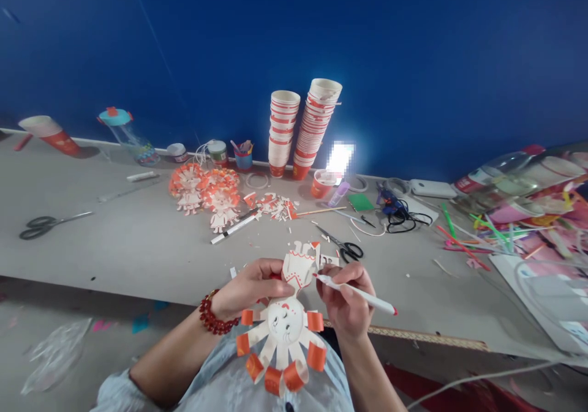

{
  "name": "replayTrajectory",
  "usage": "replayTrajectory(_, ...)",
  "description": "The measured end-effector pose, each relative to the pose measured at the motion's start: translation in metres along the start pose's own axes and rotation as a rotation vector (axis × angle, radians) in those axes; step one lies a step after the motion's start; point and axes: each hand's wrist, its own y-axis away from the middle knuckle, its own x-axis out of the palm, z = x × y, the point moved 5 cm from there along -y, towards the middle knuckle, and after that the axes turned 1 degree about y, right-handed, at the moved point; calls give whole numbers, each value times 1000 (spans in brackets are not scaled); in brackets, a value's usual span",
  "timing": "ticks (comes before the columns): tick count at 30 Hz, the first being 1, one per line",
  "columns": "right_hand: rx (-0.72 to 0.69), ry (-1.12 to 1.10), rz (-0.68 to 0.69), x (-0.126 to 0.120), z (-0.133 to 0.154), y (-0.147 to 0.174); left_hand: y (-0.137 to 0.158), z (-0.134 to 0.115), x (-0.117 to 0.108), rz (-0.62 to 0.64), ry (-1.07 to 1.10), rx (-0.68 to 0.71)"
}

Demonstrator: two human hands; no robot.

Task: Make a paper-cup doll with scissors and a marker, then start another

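A paper doll cut from a paper cup hangs over the table's front edge, its head toward me. It has a drawn face, curled orange-tipped strips for hair and a dress with red dots and lines. Pinched at the doll's body are the fingers of my left hand, with a red bead bracelet at the wrist. My right hand grips a white marker with a red end; its red tip points at the dress, touching or just beside it.
Black scissors and paper scraps lie beyond my hands. Finished-looking paper dolls are piled at left. Two tall stacks of paper cups lean near the blue wall. Colourful craft scraps fill the right side.
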Motion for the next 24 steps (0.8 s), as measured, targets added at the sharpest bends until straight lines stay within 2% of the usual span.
replayTrajectory(9,32,-37,49,1,1,4,-1,0,0,13,-1,23)
replayTrajectory(15,40,-48,-18,-5,1,0,1,-1,1,2,-1,2)
replayTrajectory(20,51,-43,28,-2,2,4,1,-2,1,-15,-34,5)
replayTrajectory(24,80,-14,-13,-4,-2,2,1,-1,2,-15,-33,-3)
